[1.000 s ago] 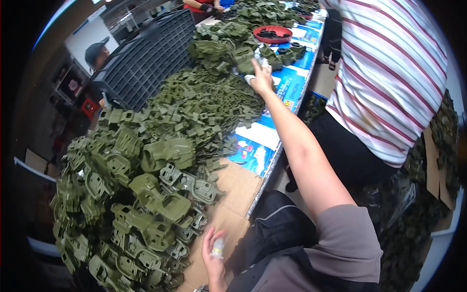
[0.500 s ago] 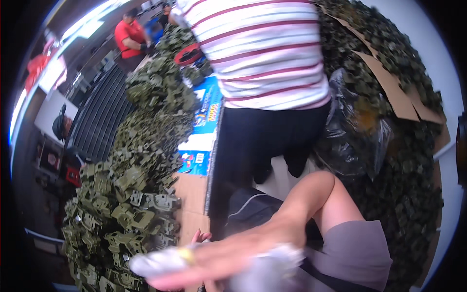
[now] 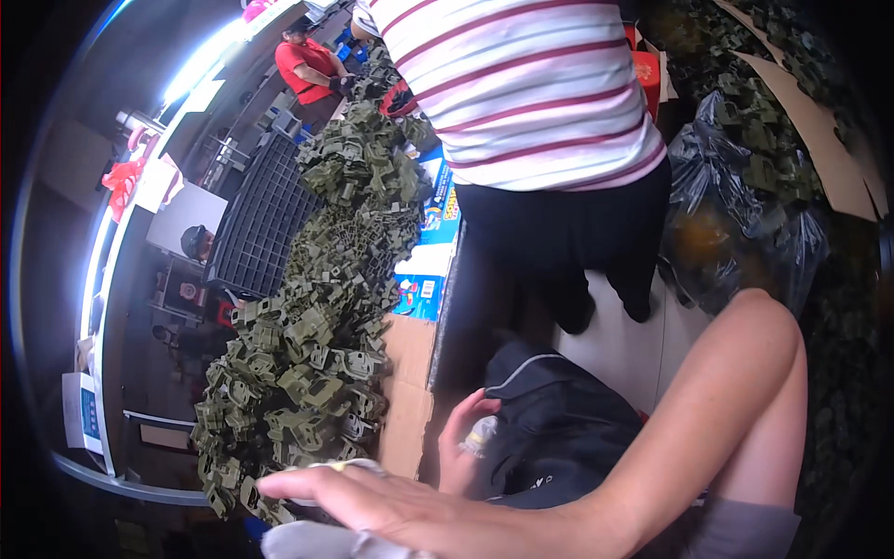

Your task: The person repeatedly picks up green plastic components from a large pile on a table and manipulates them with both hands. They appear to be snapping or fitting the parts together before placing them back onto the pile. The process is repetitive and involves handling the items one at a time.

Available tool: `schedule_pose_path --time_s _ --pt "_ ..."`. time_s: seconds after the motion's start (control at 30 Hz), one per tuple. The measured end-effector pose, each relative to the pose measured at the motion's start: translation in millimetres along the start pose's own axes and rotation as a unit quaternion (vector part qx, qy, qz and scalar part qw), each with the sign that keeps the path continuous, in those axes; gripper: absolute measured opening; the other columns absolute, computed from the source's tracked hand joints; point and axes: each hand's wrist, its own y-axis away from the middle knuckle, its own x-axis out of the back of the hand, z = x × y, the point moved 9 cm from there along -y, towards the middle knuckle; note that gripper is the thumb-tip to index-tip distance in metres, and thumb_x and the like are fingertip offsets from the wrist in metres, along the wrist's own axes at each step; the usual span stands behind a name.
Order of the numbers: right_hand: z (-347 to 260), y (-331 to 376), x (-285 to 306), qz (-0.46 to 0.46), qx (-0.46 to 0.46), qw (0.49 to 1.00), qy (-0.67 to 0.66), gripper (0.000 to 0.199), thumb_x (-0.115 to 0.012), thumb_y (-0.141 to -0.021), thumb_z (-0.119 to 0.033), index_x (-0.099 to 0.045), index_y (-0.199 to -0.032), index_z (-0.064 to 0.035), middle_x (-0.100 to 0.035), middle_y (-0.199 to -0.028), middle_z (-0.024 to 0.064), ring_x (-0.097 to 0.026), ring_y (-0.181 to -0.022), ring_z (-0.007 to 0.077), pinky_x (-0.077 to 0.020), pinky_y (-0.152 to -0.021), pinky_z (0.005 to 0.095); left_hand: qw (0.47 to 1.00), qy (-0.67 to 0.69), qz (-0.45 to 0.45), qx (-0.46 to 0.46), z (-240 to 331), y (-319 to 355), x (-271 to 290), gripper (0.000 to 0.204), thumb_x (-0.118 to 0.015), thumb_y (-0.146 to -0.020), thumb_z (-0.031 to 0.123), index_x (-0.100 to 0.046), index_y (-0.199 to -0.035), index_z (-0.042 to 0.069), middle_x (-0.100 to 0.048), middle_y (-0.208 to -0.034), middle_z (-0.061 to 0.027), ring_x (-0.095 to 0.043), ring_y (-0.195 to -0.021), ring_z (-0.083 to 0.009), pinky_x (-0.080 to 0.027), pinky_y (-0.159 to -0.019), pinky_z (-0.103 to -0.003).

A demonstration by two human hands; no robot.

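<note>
My right hand (image 3: 377, 503) reaches leftward across the lower edge, palm down, fingers stretched out. White wraps or finger covers sit on some of its fingers. Nothing shows in its grasp, though its underside is hidden. Its fingertips are over the near end of a heap of olive-green moulded plastic parts (image 3: 312, 373); whether they touch is unclear. Beyond my right wrist, my left hand (image 3: 461, 447) is partly hidden, fingers loosely bent and apart, a white wrap on one. It is beside the dark cloth (image 3: 559, 429) over my lap, with nothing visible in it.
Flattened cardboard (image 3: 407, 401) and a blue printed box (image 3: 419, 296) line the table edge. A co-worker in a striped shirt (image 3: 540, 102) stands close ahead; another in red (image 3: 307, 70) works farther off. A black plastic bag (image 3: 712, 177) and more green parts (image 3: 773, 130) lie right.
The view has swung, moving the scene rightward in the picture. My blurred right hand has become sharper and flatter, and more of my left hand shows beside the dark cloth.
</note>
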Motion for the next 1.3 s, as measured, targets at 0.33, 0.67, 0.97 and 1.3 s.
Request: schedule_pose_path --time_s 0.33,0.67,0.97,1.3 --pt "-5.2 13.9 25.4 -0.002 -0.009 0.995 -0.096 0.029 -0.044 -0.087 -0.008 -0.040 -0.115 -0.0014 -0.050 -0.093 0.0003 -0.047 -0.084 0.0056 -0.0376 -0.072 0.0180 0.999 -0.007 -0.049 0.023 -16.8 -8.1 -12.0 0.048 -0.057 -0.079 0.011 -0.042 -0.124 0.001 -0.055 -0.108 -0.0116 -0.051 -0.102 -0.0159 -0.039 -0.088 -0.027" --pt "-0.3 -1.4 28.1 -0.043 -0.124 0.991 -0.037 0.033 -0.045 -0.084 -0.011 -0.039 -0.114 0.0004 -0.054 -0.101 0.0086 -0.052 -0.092 0.0164 -0.0407 -0.080 0.0279 0.998 0.011 -0.021 0.050 -28.3 -9.0 -4.8 0.045 -0.057 -0.079 0.007 -0.043 -0.122 0.001 -0.056 -0.104 -0.0110 -0.053 -0.097 -0.0153 -0.042 -0.083 -0.026" --pt "112.9 37.5 135.3 0.024 -0.138 0.984 -0.107 0.073 -0.065 -0.072 -0.047 -0.038 -0.121 0.0002 -0.044 -0.120 0.0144 -0.046 -0.110 0.0212 -0.0366 -0.093 0.0360 0.997 0.000 0.025 0.073 -35.7 -2.5 14.3 0.039 -0.058 -0.081 0.010 -0.047 -0.119 0.004 -0.057 -0.102 -0.0083 -0.052 -0.099 -0.0146 -0.041 -0.085 -0.028" --pt "211.0 52.4 212.3 0.198 -0.224 0.950 0.095 0.020 -0.054 -0.081 -0.004 -0.054 -0.101 -0.0011 -0.058 -0.096 0.0087 -0.056 -0.087 0.0153 -0.0445 -0.079 0.0276 0.975 0.004 0.222 -0.004 -30.6 36.4 123.2 0.039 -0.059 -0.081 0.009 -0.049 -0.118 0.007 -0.059 -0.098 -0.0064 -0.055 -0.094 -0.0137 -0.043 -0.081 -0.026"
